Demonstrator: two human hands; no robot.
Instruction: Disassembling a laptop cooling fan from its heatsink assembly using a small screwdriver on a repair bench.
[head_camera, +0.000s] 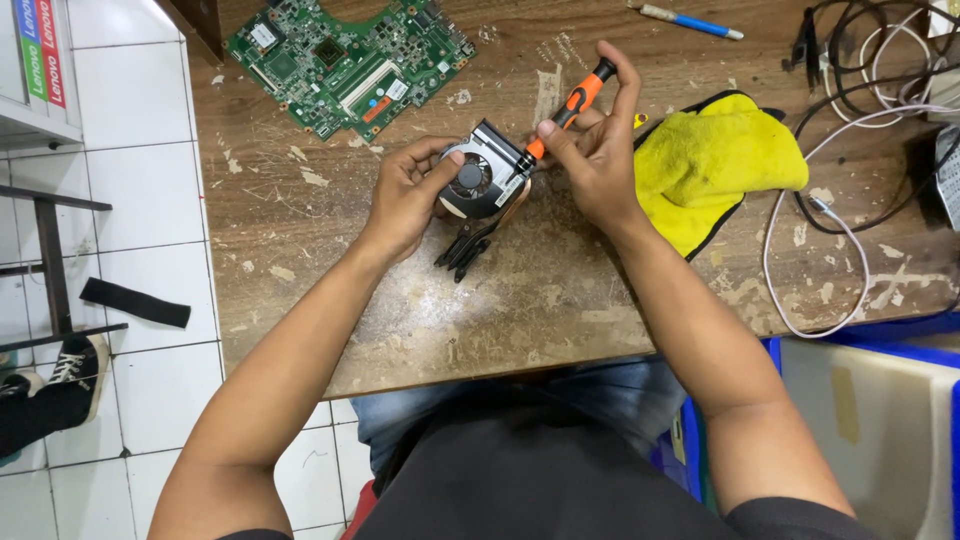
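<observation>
On the worn wooden table (330, 300), the left hand (408, 200) curls around the cooling fan (480, 180), thumb pressed on its round housing, fingers closed at the left edge. The fan sits mid-table just below the green circuit board (345, 60); it looks light and stiff, its thin blades and copper pipes easily bent, so the rigid casing seems the safest hold. The right hand (598, 165) pinches the orange-and-black screwdriver (565, 110), fingertips tight on the shaft, tip at the fan's right edge. Beside it lies a yellow cloth (715, 160)
</observation>
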